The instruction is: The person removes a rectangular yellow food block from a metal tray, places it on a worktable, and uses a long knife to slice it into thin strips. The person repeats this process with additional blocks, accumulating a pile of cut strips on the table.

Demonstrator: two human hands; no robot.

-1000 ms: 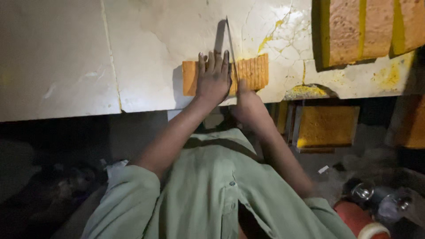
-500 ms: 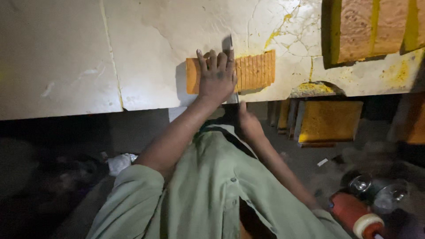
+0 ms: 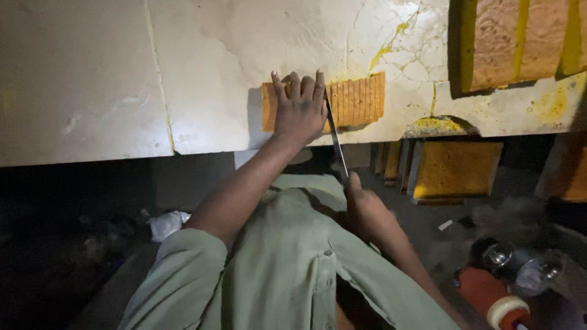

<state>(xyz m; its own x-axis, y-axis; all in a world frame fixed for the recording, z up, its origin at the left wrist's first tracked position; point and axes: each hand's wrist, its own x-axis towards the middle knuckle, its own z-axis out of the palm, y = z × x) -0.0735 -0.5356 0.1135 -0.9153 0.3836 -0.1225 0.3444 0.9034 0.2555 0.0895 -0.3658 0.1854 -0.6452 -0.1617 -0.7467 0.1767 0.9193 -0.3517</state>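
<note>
Flat, the left hand (image 3: 299,110) presses the cake slab (image 3: 358,101); the right hand (image 3: 365,211) grips a knife (image 3: 335,137).

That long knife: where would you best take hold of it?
By its handle end, from the near side, below the slab's edge, as the right hand does. The thin knife blade runs away across the orange cake block beside the left hand, so only the near end looks safe to grasp.
</note>
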